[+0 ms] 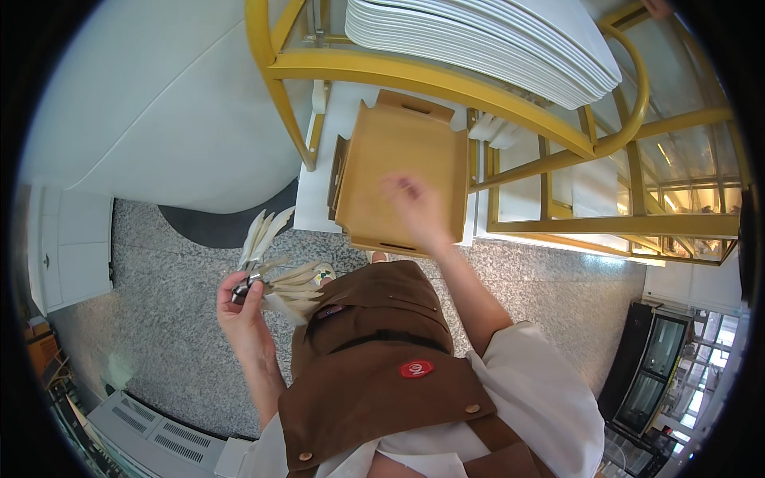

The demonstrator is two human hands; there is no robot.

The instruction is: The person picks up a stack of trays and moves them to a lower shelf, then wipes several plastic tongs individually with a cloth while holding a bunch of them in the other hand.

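Note:
My left hand (244,305) grips the shiny metal ends of a bundle of tongs (293,278), which look like bread tongs. Their pale, cream-coloured heads fan out up and to the right, some lying before my brown apron. Blurred by motion, my right hand (413,200) is over the top tray of a stack of brown trays (382,137) with slots cut in their raised ends. Whether it touches the tray or holds something small, I cannot tell. The trays rest on a white shelf (314,206) low in front of me.
A yellow metal frame (430,69) crosses above the trays and carries a stack of white trays (478,54). To the right is a yellow-framed glass display case (597,185). A curved white counter (179,107) stands at left, above the speckled floor (173,310).

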